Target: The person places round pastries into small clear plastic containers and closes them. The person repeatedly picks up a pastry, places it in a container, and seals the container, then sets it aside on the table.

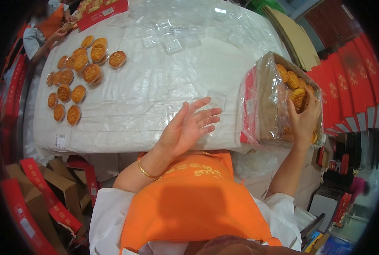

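Observation:
My left hand (191,123) is turned palm up over the white covered table (113,134), fingers apart and holding nothing, beside a faint clear plastic tray (217,100). On the right stands a carton (270,123) lined with clear plastic and full of golden mooncakes (292,79). My right hand (304,114) reaches into it, fingers closed on a mooncake (298,97). At the left of the table lie several mooncakes in clear trays (91,74).
At the upper left, a co-worker's hands (62,32) are by a red box (104,10). Empty clear trays (172,44) lie at the back. Cardboard sheets (295,40) and red boxes (346,80) are stacked to the right; opened cartons (53,191) stand lower left.

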`<state>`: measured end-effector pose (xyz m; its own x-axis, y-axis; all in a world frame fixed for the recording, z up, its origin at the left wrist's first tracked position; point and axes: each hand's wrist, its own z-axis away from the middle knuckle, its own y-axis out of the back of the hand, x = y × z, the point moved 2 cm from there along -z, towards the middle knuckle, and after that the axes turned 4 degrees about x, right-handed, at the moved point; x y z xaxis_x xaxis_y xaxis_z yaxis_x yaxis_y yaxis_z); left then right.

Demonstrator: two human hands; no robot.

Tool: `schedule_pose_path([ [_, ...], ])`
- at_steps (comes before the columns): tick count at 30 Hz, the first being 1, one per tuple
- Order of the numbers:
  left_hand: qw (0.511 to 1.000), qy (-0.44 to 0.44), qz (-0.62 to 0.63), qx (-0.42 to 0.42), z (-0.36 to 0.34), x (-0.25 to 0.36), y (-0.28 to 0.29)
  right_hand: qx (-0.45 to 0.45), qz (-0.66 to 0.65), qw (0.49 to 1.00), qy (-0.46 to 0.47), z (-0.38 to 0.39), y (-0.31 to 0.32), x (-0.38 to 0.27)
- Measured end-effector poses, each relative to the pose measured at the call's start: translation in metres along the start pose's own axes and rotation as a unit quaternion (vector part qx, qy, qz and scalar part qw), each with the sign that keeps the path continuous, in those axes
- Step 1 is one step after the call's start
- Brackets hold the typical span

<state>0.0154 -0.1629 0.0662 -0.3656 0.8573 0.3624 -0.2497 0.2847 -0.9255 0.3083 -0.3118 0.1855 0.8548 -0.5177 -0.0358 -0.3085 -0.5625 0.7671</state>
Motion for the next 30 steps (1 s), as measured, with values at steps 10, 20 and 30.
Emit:
schedule_pose_path([
  [10,0.956,-0.12,-0.264,0.044,0.002,0.001,-0.019,-0.016,-0.139,0.989,-0.055,0.014,0.001,-0.016],
  [20,0.933,-0.192,-0.287,0.1,0.009,0.004,-0.026,-0.134,-0.45,0.863,0.188,0.068,-0.026,-0.201],
  [30,0.984,-0.089,-0.151,0.014,0.005,-0.003,-0.023,-0.106,-0.43,0.861,0.25,0.069,-0.025,-0.177],
])
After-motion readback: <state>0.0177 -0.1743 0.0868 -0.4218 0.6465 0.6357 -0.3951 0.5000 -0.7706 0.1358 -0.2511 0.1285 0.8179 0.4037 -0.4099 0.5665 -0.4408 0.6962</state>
